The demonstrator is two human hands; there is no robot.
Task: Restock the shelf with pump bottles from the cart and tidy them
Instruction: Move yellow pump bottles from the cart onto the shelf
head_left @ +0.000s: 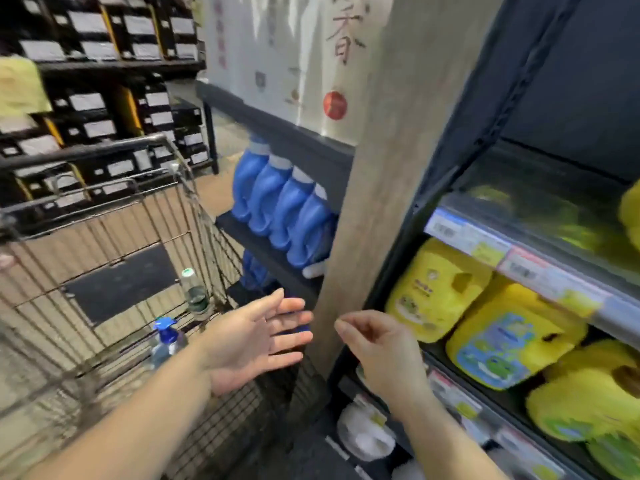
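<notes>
A wire shopping cart (104,237) stands at the left. Inside its near right corner are two bottles: a clear one with a blue pump top (167,337) and a taller one with a white and green cap (194,289). My left hand (256,344) hovers over that corner with straight spread fingers and holds nothing. My right hand (377,348) hangs beside it in front of the shelf post, fingers loosely curled and empty. The dark shelf (519,268) at the right carries yellow jugs (436,289).
A wooden post (377,168) stands between the cart and the shelf. Several blue bottles (280,202) line a dark ledge behind the cart. Black boxes fill the racks (104,98) at the far left. White packs (363,434) lie on the low shelf.
</notes>
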